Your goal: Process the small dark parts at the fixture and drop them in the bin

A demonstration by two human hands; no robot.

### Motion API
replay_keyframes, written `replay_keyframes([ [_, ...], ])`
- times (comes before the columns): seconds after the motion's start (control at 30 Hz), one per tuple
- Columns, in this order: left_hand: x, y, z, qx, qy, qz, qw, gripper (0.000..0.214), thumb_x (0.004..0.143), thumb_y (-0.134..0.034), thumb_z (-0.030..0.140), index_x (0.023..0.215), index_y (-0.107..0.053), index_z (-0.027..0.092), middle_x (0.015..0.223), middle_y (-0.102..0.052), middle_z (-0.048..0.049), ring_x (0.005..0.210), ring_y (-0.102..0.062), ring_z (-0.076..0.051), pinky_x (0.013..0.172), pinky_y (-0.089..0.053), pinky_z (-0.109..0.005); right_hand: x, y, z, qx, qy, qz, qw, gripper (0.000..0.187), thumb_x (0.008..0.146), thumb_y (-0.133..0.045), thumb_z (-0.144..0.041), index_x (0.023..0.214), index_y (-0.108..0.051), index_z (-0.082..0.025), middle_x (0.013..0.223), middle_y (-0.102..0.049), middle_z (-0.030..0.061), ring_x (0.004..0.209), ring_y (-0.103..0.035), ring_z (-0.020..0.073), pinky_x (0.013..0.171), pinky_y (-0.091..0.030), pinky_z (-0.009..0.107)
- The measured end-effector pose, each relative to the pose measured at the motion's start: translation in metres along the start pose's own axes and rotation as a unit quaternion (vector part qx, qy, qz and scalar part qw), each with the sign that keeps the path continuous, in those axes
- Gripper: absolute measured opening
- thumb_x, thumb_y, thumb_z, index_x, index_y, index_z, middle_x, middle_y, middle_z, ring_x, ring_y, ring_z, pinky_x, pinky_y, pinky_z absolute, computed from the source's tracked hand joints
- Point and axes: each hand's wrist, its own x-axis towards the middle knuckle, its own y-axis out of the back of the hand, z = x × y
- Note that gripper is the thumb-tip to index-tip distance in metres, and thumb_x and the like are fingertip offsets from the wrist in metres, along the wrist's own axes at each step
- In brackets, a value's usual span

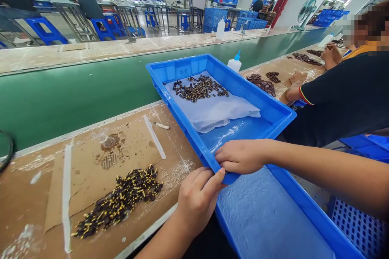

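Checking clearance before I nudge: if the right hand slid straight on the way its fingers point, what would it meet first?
The right hand points left along the blue tray corner, so it would probably meet the left hand thumb first.

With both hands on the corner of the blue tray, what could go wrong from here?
1. The blue tray rests on a lower tray; if tilted, its small parts on the loose plastic sheet may slide.
2. The left hand may sweep the nearby parts pile off the bench.
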Motion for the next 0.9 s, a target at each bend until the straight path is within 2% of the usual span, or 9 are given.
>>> replay_keyframes([
  [0.2,-0.0005,-0.0042,0.0044,-0.003,0.006,0.02,1.0,0.036,0.094,-0.068,0.009,0.129,-0.062,0.014,0.09,-0.075,-0.0063,0.087,-0.072,-0.018,0.081,-0.063,-0.033,-0.0084,-0.0032,-0.0025,-0.035,0.012,0.028,0.999,0.03,0.1,-0.042,-0.022,0.077,-0.06,-0.019,0.082,-0.062,0.006,0.074,-0.054,0.0202,0.076,-0.044,0.034],
  [0.6,0.0011,-0.005,0.006,-0.023,0.013,0.03,0.999,0.031,0.092,-0.071,0.01,0.122,-0.063,0.012,0.09,-0.074,-0.0076,0.087,-0.072,-0.019,0.081,-0.063,-0.033,-0.0065,-0.0067,0.0005,-0.051,0.051,0.031,0.997,0.033,0.1,-0.04,-0.026,0.072,-0.056,-0.019,0.076,-0.06,0.0059,0.071,-0.053,0.02,0.07,-0.039,0.034],
  [0.73,0.0029,-0.0038,0.0071,-0.018,0.016,0.039,0.999,0.033,0.09,-0.074,0.013,0.121,-0.064,0.013,0.085,-0.073,-0.0062,0.082,-0.071,-0.019,0.077,-0.063,-0.034,-0.0065,-0.0073,0.0007,-0.035,0.038,0.024,0.998,0.033,0.102,-0.04,-0.029,0.078,-0.06,-0.019,0.078,-0.062,0.0066,0.075,-0.056,0.0216,0.074,-0.041,0.035],
  [0.9,0.0006,-0.0064,0.0048,0.008,0.008,0.046,0.999,0.024,0.096,-0.069,0.022,0.118,-0.063,0.014,0.082,-0.073,-0.0052,0.079,-0.072,-0.017,0.077,-0.063,-0.032,-0.0099,-0.0093,-0.0055,-0.025,0.019,0.027,0.999,0.029,0.104,-0.04,-0.03,0.09,-0.063,-0.02,0.088,-0.064,0.0078,0.082,-0.06,0.0233,0.078,-0.043,0.037],
])
